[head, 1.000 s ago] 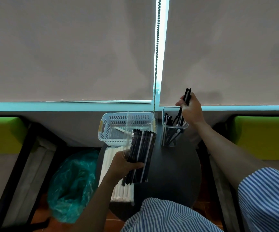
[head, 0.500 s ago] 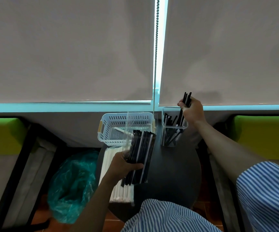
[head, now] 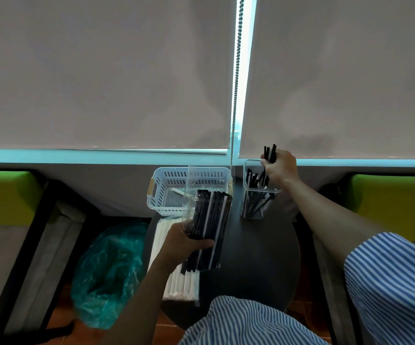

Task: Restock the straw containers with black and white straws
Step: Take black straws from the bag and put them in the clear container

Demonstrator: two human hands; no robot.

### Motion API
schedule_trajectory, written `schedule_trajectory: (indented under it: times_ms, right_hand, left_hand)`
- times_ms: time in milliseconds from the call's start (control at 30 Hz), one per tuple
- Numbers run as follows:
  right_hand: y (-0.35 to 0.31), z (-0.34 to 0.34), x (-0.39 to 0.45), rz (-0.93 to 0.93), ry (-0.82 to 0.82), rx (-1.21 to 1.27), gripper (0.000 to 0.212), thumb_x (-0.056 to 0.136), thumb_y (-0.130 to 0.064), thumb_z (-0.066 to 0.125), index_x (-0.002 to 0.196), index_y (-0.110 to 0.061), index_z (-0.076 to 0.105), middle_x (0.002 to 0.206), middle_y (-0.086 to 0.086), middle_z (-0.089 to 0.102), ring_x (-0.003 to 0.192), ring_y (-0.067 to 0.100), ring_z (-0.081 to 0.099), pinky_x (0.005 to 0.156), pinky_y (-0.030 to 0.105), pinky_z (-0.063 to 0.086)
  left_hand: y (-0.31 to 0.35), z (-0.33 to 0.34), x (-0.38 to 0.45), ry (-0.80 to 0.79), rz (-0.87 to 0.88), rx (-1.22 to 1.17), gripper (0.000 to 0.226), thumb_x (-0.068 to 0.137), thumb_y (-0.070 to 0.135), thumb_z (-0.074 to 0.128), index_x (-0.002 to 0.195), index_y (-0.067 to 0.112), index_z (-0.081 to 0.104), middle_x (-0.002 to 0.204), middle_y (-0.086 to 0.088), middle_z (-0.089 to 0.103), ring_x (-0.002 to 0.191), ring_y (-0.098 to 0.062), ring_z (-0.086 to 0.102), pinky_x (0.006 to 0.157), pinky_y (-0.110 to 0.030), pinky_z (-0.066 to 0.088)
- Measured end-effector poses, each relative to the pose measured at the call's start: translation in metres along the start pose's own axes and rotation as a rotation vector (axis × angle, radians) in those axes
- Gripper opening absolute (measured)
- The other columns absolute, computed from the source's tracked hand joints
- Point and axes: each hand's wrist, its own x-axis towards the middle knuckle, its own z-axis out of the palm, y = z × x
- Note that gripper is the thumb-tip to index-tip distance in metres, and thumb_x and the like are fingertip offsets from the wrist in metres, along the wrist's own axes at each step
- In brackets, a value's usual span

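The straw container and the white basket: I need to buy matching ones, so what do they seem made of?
The straw container looks like clear, glossy hard plastic, perhaps acrylic: the black straws show through its walls. The white basket looks like matte moulded plastic, with slotted sides and a cut-out handle.

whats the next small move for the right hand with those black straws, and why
Probably lower and let go: the right hand grips a few black straws above the clear container, tops poking above the fist, lower ends seemingly inside.
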Motion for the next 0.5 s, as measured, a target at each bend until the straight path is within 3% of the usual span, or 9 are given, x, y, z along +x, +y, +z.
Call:
schedule_trajectory:
  times_ms: [100, 333, 400, 500]
  right_hand:
    - [0.004, 0.001, 0.000, 0.001, -0.017, -0.015, 0.014, 0.088, -0.009, 0.071, 0.101, -0.006, 0.072, 0.102, 0.009, 0.074, 0.094, 0.023, 0.066, 0.079, 0.021, 0.042]
    - [-0.001, -0.006, -0.006, -0.078, -0.025, 0.019, 0.028, 0.090, -0.014, 0.070, 0.118, -0.009, 0.065, 0.116, 0.005, 0.069, 0.109, 0.018, 0.063, 0.094, 0.021, 0.043]
    - [-0.020, -0.012, -0.012, -0.148, 0.045, 0.090, 0.023, 0.093, -0.013, 0.066, 0.116, -0.009, 0.065, 0.112, 0.003, 0.068, 0.106, 0.018, 0.063, 0.093, 0.022, 0.046]
    - [-0.057, -0.022, -0.025, -0.317, 0.063, 0.204, 0.011, 0.092, -0.007, 0.067, 0.102, -0.010, 0.069, 0.092, 0.000, 0.071, 0.086, 0.019, 0.069, 0.082, 0.023, 0.057]
  left_hand:
    - [0.001, 0.000, 0.001, -0.001, -0.003, -0.004, 0.038, 0.067, 0.001, 0.089, 0.100, 0.016, 0.077, 0.097, -0.002, 0.079, 0.093, -0.020, 0.076, 0.089, -0.041, 0.060]
    - [0.005, 0.003, 0.004, 0.001, 0.019, 0.027, 0.037, 0.067, 0.004, 0.090, 0.098, 0.021, 0.076, 0.097, 0.002, 0.079, 0.093, -0.016, 0.076, 0.087, -0.038, 0.060]
    - [0.007, 0.003, 0.004, 0.004, 0.027, 0.033, 0.037, 0.068, 0.003, 0.089, 0.096, 0.022, 0.076, 0.096, 0.003, 0.079, 0.092, -0.016, 0.076, 0.086, -0.037, 0.061]
    - [0.006, 0.004, 0.004, -0.004, 0.033, 0.048, 0.036, 0.069, 0.004, 0.089, 0.099, 0.021, 0.076, 0.097, 0.004, 0.079, 0.092, -0.014, 0.076, 0.086, -0.035, 0.061]
